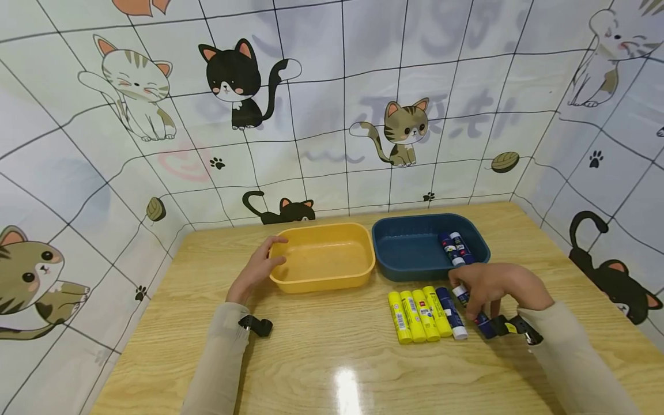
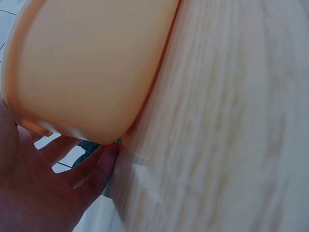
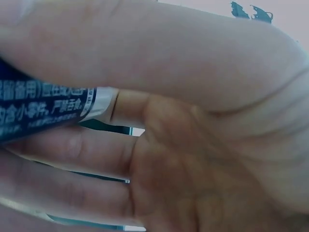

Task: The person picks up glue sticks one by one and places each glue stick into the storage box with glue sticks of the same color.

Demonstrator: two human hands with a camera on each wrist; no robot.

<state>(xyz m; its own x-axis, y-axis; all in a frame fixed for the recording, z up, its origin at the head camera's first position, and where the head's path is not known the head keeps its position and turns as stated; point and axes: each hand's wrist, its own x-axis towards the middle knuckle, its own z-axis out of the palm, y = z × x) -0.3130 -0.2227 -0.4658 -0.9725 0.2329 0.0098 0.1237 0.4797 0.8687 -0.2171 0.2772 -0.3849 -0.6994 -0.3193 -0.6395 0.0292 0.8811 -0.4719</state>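
At the left end of the yellow plastic bin [image 1: 319, 283], my left hand [image 1: 256, 270] holds the rim. Up close in the left wrist view, its fingers curl around the end of the yellow bin [image 2: 91, 72]. My right hand [image 1: 500, 286] pinches a dark blue glue stick [image 1: 485, 326] between thumb and fingers, in front of the blue bin. The right wrist view shows this blue glue stick [image 3: 43, 108] with white print, partly hidden by the thumb. Another blue glue stick [image 1: 451, 311] lies just left of that hand, beside several yellow glue sticks [image 1: 419, 317] in a row.
Next to the yellow bin stands the dark blue bin [image 1: 410, 268], with two blue glue sticks [image 1: 456, 248] leaning in its right end. Both bins sit near the back of the wooden table [image 1: 306, 357]. A cat-patterned wall covering [image 1: 321, 132] rises behind and at the sides.
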